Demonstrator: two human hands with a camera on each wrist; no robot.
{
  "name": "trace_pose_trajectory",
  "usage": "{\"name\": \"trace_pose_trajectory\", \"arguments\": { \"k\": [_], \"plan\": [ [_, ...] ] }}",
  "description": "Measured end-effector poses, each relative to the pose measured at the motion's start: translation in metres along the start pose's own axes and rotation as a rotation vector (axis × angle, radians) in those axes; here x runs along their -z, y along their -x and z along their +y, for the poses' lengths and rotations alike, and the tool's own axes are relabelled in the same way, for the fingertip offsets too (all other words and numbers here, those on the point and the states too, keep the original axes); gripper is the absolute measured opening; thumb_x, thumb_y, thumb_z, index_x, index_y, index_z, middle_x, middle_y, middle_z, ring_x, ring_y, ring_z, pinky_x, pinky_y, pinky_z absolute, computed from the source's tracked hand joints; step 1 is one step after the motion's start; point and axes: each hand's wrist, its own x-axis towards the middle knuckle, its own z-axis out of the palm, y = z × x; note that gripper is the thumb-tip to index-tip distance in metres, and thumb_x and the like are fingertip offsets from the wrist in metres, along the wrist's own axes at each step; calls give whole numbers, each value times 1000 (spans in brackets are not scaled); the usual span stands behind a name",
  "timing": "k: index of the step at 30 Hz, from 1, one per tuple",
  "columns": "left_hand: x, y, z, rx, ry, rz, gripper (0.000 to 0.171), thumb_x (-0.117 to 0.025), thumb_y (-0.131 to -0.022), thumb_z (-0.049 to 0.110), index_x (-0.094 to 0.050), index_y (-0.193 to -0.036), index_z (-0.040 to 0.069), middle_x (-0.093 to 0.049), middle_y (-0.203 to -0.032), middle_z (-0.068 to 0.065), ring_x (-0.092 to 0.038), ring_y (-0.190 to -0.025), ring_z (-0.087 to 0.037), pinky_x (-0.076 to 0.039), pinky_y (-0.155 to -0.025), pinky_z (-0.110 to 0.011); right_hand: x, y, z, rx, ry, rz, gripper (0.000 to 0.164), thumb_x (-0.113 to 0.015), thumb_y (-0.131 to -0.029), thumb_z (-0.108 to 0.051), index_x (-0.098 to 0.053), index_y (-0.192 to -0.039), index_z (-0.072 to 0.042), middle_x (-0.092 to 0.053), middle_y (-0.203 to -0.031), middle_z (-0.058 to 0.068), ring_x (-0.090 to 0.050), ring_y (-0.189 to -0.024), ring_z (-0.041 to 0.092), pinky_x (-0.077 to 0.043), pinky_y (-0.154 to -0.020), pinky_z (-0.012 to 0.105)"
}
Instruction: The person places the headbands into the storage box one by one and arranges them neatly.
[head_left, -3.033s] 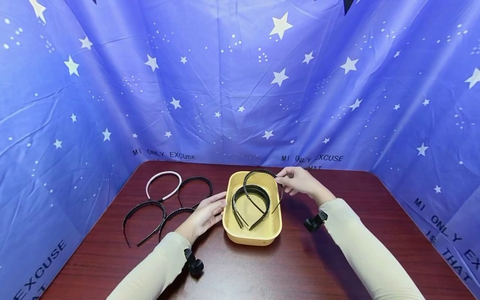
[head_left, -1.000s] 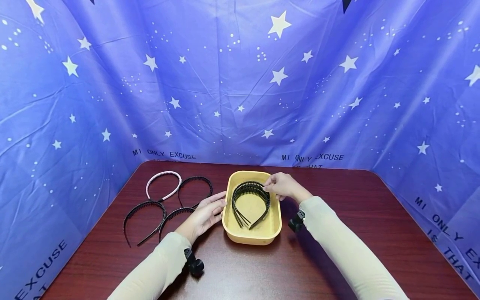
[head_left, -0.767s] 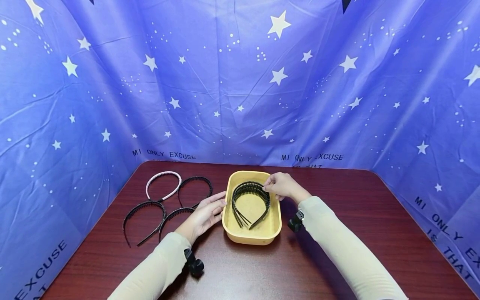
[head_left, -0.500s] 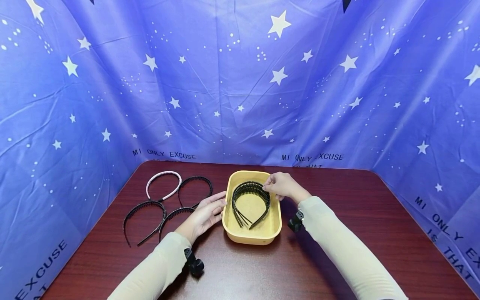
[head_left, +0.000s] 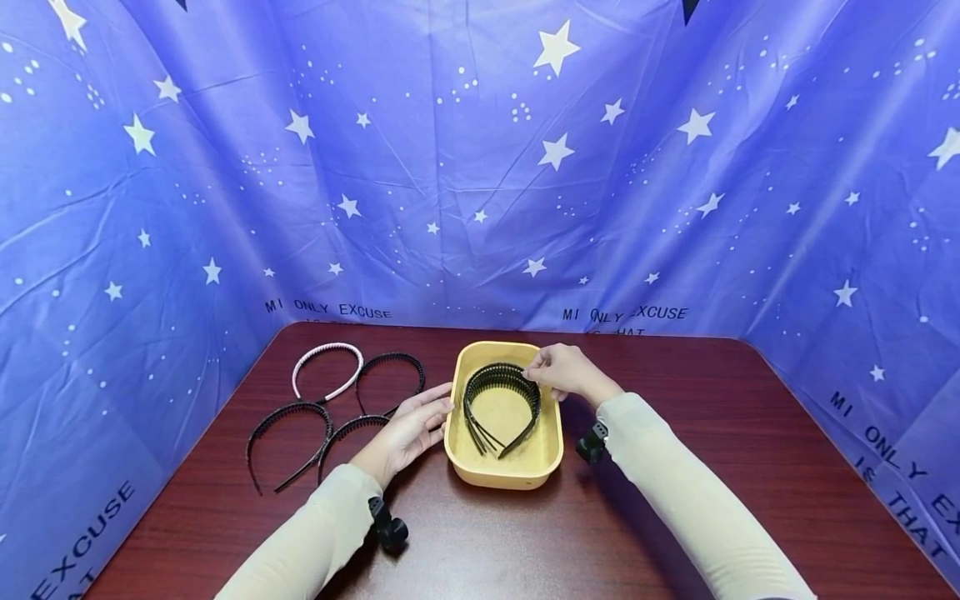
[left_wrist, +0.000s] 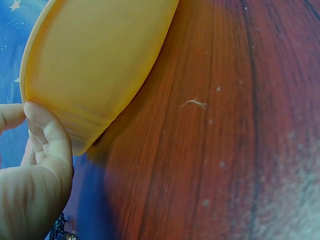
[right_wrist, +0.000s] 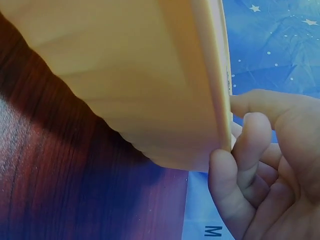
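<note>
A yellow plastic box (head_left: 504, 479) stands on the table with several black toothed headbands (head_left: 468, 417) nested together inside it, their open ends toward me. My right hand (head_left: 568, 369) reaches over the box's right rim and pinches the upper right of the headband stack. In the right wrist view, its lower fingers (right_wrist: 225, 172) bend close to the outer wall, and the box wall hides the headbands. On the left side, my left hand (head_left: 405, 429) holds the box's rim, with fingertips (left_wrist: 36, 109) right at the edge in the left wrist view.
Left of the box lie a pale pink-white headband (head_left: 303, 360) and black headbands (head_left: 262, 421), one partly hidden behind my left hand. A blue star-printed curtain (head_left: 450, 167) surrounds the dark red wooden table (head_left: 645, 517) at the back and sides.
Three seconds ago my right hand held a black headband raised at the box's right side; that headband now sits in the stack. Over the last second both hands have stayed nearly still.
</note>
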Motion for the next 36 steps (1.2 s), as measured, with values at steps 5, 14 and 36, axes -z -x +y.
{"name": "trace_pose_trajectory", "arguments": {
  "k": [5, 14, 36],
  "plan": [
    [-1, 1, 1, 2, 2, 4, 56, -53, -99, 0, -35, -152, -2, -63, -115, -7, -61, -103, -14, -52, -87, -28, 0, 0, 1, -4, -5, 7, 20, -73, -92, -26, -69, -98, -7, -66, -72, 4, -60, -46, 14, -58, -52, 38],
    [-1, 2, 1, -2, -6, 2, 56, -53, -99, 0, -34, -152, -2, -63, -117, -8, -61, -104, -14, -52, -89, -29, 3, 6, 0, 20, -22, 31, 19, -71, -93, -25, -69, -100, -7, -66, -76, 5, -64, -52, 17, -58, -53, 37],
    [2, 2, 0, -10, -10, -6, 57, -54, -98, 1, -35, -152, -2, -62, -121, -10, -61, -106, -15, -52, -89, -29, 18, 26, 13, 84, -60, 79, 20, -69, -94, -23, -69, -106, -7, -66, -82, 11, -63, -58, 21, -56, -53, 38]
  ]
}}
